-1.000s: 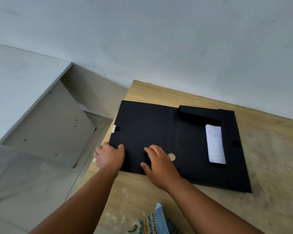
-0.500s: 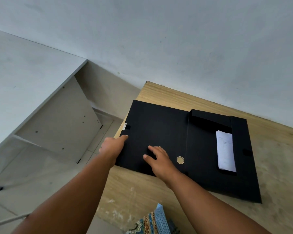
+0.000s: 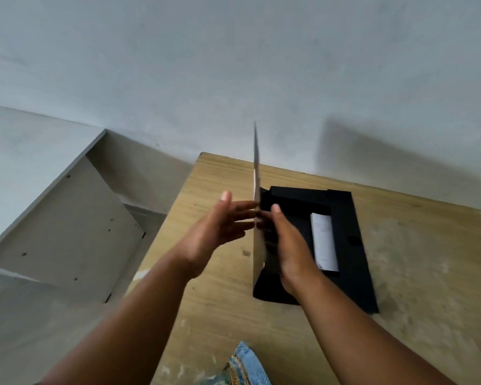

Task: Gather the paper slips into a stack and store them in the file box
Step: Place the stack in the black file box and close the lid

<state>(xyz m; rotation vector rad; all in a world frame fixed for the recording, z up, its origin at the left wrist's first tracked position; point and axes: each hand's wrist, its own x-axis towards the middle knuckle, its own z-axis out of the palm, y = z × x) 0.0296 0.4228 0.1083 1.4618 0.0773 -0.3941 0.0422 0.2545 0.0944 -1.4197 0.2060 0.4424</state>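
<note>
A black file box (image 3: 354, 276) lies on the wooden table (image 3: 220, 307). Its lid (image 3: 257, 173) stands upright, seen edge-on, hinged along the box's left side. A stack of white paper slips (image 3: 324, 241) lies inside the box toward its right. My left hand (image 3: 220, 226) is open with fingers spread, touching the outer left face of the lid. My right hand (image 3: 286, 245) is flat on the lid's inner side, above the box floor, thumb up. Both hands are motion-blurred.
A grey open cabinet (image 3: 67, 223) stands to the left, below the table's left edge. A grey wall (image 3: 261, 65) runs behind the table. A blue patterned cloth (image 3: 247, 365) shows at the bottom edge, near me.
The lid lay flat on the table to the left. It has swung up to vertical, with my left hand lifting its outer face and my right hand moving to its inner side.
</note>
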